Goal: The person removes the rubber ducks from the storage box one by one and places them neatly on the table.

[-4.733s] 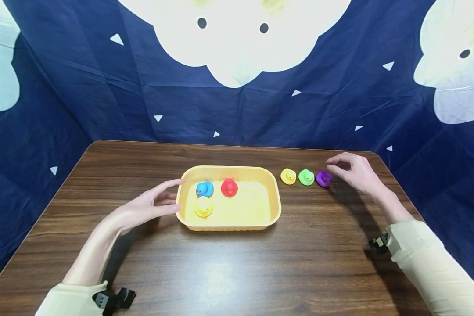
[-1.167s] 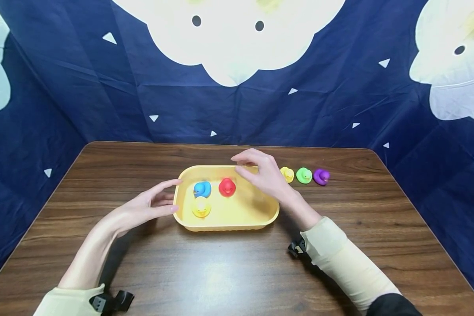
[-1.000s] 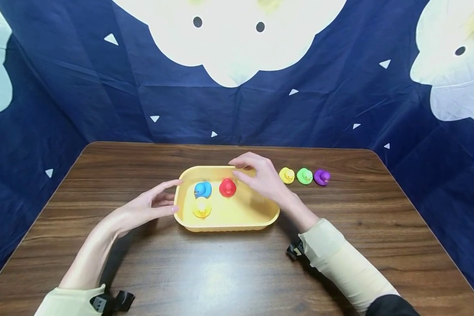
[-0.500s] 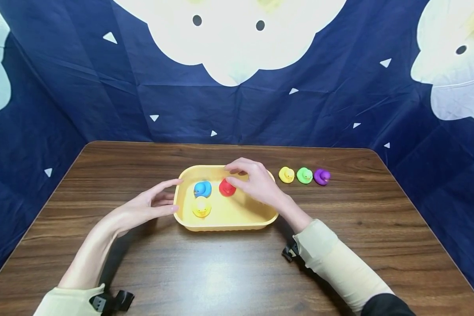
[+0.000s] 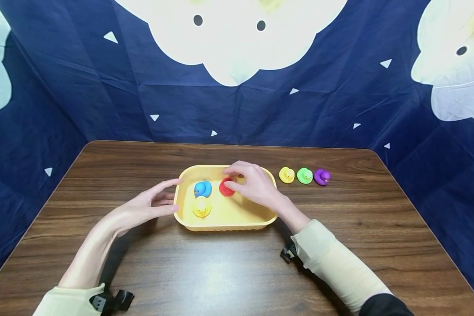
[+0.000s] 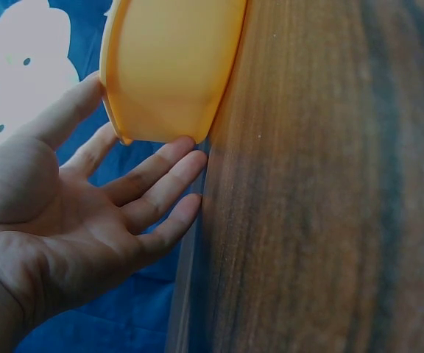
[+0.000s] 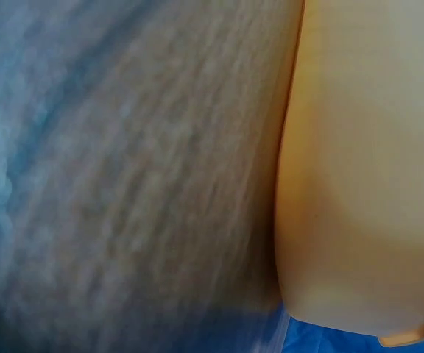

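Observation:
A pale yellow plastic bin (image 5: 225, 228) stands mid-table with three small rubber ducks in it: a blue duck (image 5: 202, 189), a red duck (image 5: 224, 189) and a yellow duck (image 5: 202, 207). At the bin's left end is my left hand (image 5: 144, 206), fingers spread and fairly straight, fingertips touching the wall and rim; the left wrist view confirms this. My right hand (image 5: 253, 184) reaches down inside the bin over the red duck. Its thumb covers part of that duck and the index finger curves behind. Whether they press on it cannot be made out. The right wrist view shows only the bin's outside, not the hand.
Right of the bin, a second yellow duck (image 5: 286, 175), a green duck (image 5: 304, 175) and a purple duck (image 5: 321, 177) sit in a row on the brown wooden table (image 5: 221, 272). A dark blue cloth (image 5: 174, 105) with white clouds hangs behind and at both sides.
My right hand has come left from beside the purple duck, then down into the bin onto the red duck. My left hand stays at the bin's end. The ducks keep their places.

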The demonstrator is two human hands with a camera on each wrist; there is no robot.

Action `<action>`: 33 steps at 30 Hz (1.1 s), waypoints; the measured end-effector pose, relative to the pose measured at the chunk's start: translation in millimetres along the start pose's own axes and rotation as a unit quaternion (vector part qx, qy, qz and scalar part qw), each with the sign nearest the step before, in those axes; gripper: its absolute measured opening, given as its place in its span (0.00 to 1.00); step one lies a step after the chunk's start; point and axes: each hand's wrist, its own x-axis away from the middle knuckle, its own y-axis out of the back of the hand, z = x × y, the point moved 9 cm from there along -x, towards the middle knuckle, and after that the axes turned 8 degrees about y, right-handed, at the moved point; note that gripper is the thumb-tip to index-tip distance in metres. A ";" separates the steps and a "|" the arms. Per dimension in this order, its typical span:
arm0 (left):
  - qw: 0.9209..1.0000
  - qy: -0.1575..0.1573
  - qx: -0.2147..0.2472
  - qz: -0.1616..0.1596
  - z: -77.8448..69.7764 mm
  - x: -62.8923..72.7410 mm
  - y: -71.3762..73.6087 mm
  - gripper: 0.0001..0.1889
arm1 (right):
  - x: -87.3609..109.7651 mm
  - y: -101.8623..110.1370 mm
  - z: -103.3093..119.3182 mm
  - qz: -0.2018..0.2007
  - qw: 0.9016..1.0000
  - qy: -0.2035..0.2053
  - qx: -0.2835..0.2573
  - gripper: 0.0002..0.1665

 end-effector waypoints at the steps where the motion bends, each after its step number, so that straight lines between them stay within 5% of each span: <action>1: 1.000 0.001 0.001 0.000 0.4 -0.3 0.0 0.39 | -0.1 -0.5 -0.3 0.002 1.000 -0.002 0.006 0.17; 18: 1.000 0.003 -0.002 0.000 0.8 -0.7 0.7 0.39 | 0.4 -8.2 -0.1 0.033 0.996 0.020 0.083 0.15; 33: 1.000 -0.002 -0.003 -0.002 0.3 0.3 0.9 0.38 | -0.1 -12.6 1.3 0.055 0.994 0.025 0.093 0.17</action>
